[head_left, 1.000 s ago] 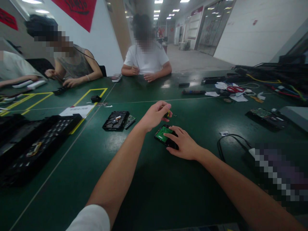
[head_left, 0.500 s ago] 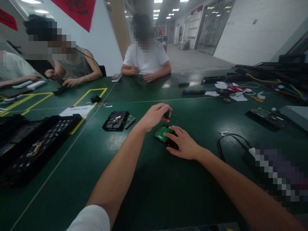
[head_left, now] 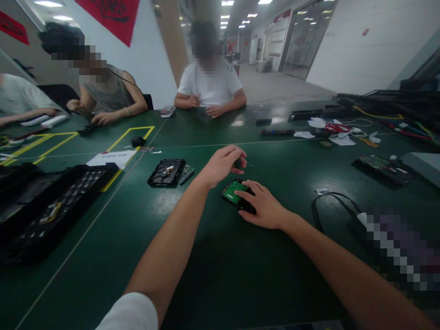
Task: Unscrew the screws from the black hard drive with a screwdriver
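Observation:
A hard drive (head_left: 231, 192) with its green circuit board facing up lies on the dark green table. My right hand (head_left: 263, 204) grips it from the right, fingers over the board and thumb along the near edge. Just above the drive's far side is my left hand (head_left: 228, 162), fingers curled inward. Something dark shows within that curl, too hidden to name. Tiny bits (head_left: 251, 165), perhaps screws, lie just right of the left hand. To the left sit a black drive casing (head_left: 166, 173) and a loose circuit board (head_left: 186, 174).
Black trays (head_left: 62, 206) fill the left side near a paper sheet (head_left: 112, 158). Another drive (head_left: 381, 169), a cable (head_left: 314, 211) and a tangle of wires (head_left: 338, 128) are on the right. A dark cylindrical tool (head_left: 277, 132) lies farther back. Several people sit across the table.
My left hand has turned slightly over the drive, and the dark thing in it shows less. My right hand keeps its hold. The view has shifted a little.

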{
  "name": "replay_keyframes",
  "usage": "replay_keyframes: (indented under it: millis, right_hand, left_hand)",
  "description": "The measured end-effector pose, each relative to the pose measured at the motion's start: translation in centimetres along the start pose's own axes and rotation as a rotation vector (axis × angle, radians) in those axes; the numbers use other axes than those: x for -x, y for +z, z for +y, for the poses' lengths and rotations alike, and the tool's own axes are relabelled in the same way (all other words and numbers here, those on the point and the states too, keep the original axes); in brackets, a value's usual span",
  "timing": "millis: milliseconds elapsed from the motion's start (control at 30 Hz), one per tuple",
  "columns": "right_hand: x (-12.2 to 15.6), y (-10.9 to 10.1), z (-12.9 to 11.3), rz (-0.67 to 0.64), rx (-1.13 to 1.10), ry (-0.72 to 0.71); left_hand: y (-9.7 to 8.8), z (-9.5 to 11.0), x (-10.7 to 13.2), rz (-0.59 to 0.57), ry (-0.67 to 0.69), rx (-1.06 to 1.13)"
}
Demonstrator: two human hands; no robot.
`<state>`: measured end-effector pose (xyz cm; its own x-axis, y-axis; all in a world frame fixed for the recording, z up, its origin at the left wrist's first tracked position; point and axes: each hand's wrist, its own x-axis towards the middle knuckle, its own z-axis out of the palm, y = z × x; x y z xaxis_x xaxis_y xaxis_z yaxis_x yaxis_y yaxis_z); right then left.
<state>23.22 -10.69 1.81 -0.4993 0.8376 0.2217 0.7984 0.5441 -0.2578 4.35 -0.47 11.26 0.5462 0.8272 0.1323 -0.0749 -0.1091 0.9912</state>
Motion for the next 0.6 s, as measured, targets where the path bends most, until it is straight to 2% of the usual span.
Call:
replay_keyframes:
  millis: [267, 433, 600]
  right_hand:
    - [-0.04, -0.07, 0.02, 0.0, 0.0, -0.004]
    - [0.03, 0.06, 0.07, 0.01, 0.0, -0.001]
    - [0.02, 0.07, 0.05, -0.003, -0.002, 0.002]
  left_hand:
    - [-0.08, -0.7, -0.39, -0.053, -0.005, 0.081]
    - [0.17, -0.43, -0.16, -0.039, -0.003, -0.049]
    - [0.04, -0.75, -0.23, 0.048, 0.034, -0.175]
